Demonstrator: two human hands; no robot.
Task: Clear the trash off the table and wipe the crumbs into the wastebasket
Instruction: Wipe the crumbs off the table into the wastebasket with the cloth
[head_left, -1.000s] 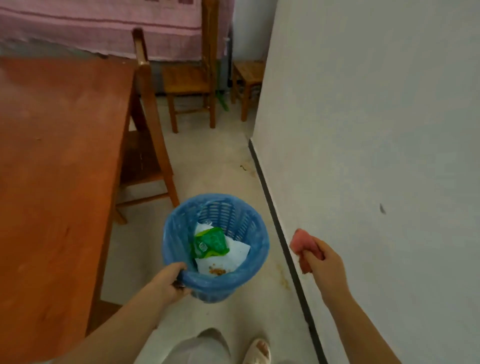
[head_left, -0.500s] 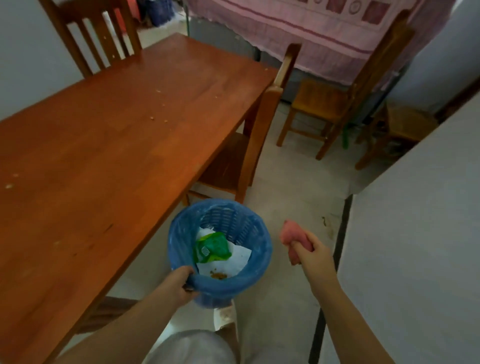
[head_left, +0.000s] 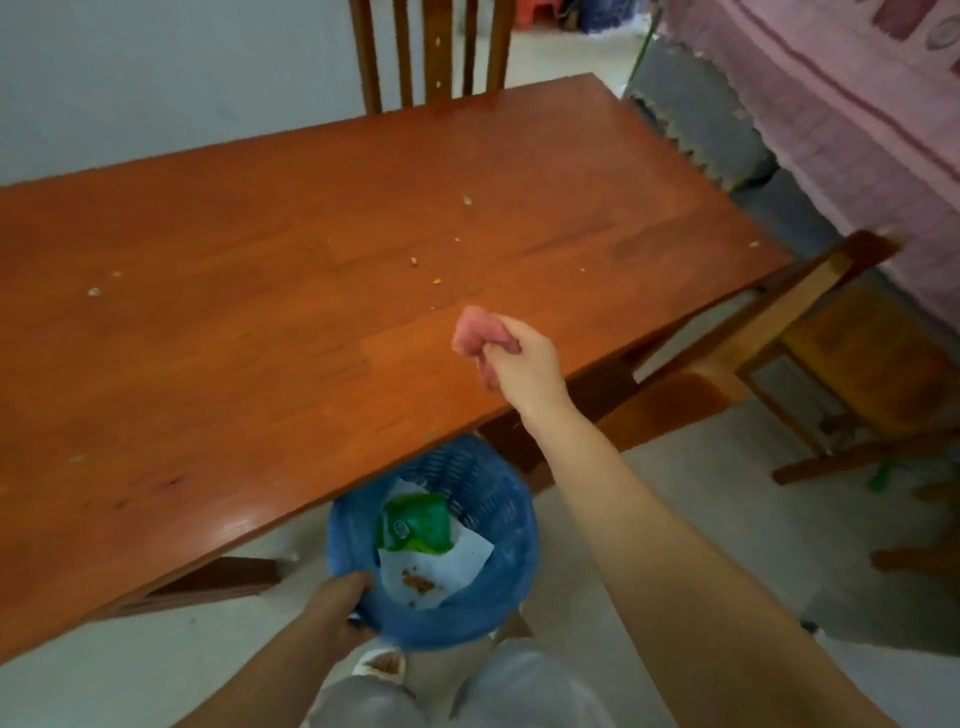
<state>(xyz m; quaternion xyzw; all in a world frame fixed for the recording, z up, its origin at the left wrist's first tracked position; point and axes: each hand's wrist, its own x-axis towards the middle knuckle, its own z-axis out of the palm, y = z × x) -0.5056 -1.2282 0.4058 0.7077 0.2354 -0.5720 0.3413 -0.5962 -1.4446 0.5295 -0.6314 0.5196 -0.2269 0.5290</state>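
My left hand (head_left: 337, 605) grips the near rim of a blue plastic wastebasket (head_left: 498, 519), held just below the wooden table's (head_left: 234, 338) front edge. Inside the basket lie a green wrapper (head_left: 415, 527), white paper (head_left: 447, 564) and brown crumbs. My right hand (head_left: 519, 364) holds a bunched pink cloth (head_left: 475, 332) above the tabletop near its front edge. Several small pale crumbs (head_left: 415, 261) are scattered across the middle and left of the table.
A wooden chair (head_left: 431, 52) stands at the table's far side and another chair (head_left: 841, 353) at its right end. A bed with a pink cover (head_left: 857, 104) fills the upper right. My legs and a shoe (head_left: 379, 667) show below the basket.
My view has swung left from the wall to face the table. My right hand has carried the pink cloth up over the tabletop. The wastebasket now sits under the table's edge.
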